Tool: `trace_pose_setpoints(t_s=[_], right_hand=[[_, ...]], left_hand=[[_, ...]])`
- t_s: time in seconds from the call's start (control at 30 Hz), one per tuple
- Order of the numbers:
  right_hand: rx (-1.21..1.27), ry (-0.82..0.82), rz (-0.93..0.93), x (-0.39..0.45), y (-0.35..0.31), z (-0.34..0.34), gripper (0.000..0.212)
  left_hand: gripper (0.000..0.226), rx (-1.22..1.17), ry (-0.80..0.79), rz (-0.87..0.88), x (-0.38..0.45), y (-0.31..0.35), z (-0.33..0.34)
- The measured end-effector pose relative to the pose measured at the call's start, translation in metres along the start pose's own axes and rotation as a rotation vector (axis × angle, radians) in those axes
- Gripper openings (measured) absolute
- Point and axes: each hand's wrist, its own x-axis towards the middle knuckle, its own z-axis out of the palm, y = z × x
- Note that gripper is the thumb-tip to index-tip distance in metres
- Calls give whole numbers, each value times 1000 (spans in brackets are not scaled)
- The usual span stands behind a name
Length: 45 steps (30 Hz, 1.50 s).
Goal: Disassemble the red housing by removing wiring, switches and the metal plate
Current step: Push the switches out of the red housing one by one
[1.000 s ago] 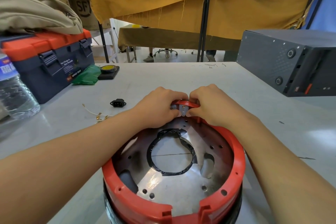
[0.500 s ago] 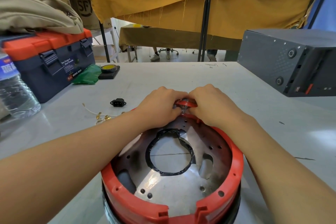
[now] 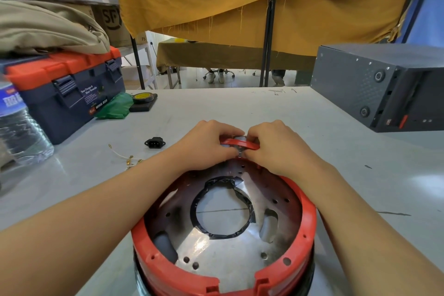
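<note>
Left hand (image 3: 209,145) and right hand (image 3: 276,146) both pinch a small switch (image 3: 240,139) set in the far rim of the red housing (image 3: 310,218), fingers curled tight round it. Housing sits on the table (image 3: 240,108), near edge. Metal plate (image 3: 228,252) not yet out. Black socket (image 3: 155,143) and loose wires (image 3: 125,157) lie left of it: judged already removed. Switch and plate remain
</note>
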Motion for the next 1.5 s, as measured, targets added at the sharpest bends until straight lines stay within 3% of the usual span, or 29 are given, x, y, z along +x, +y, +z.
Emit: trace_pose_setpoints(t_s=[0.07,0.13,0.23,0.37,0.5,0.8,0.9,1.0,1.1,1.27,1.5], right_hand=[[28,-5,9,-1,0,-1,14],[64,0,12,-2,-1,-1,25],[88,-8,-4,-2,0,0,4],[152,-16,-29,-1,0,0,32],[213,-19,-84,-3,1,0,48],[177,-4,-79,-2,3,1,65],[116,-26,-72,1,5,3,59],[104,-32,-77,1,5,4,54],[93,-27,-88,0,5,4,51],[60,-21,-104,2,4,5,49],[62,-20,-102,2,3,4,49]], left_hand=[[39,-32,6,-25,1,-1,0],[42,-61,20,-55,2,-2,-1],[42,-154,41,-83,4,-3,-1],[27,-349,142,-164,4,-8,-2],[10,-331,245,-200,6,-10,-2],[32,-449,304,-199,7,-14,-11],[24,-477,364,-218,4,-23,-26],[25,-403,405,-315,2,-44,-42],[29,-302,349,-375,-2,-65,-47],[30,-60,205,-355,-4,-89,-36],[26,195,179,-341,0,-105,-18]])
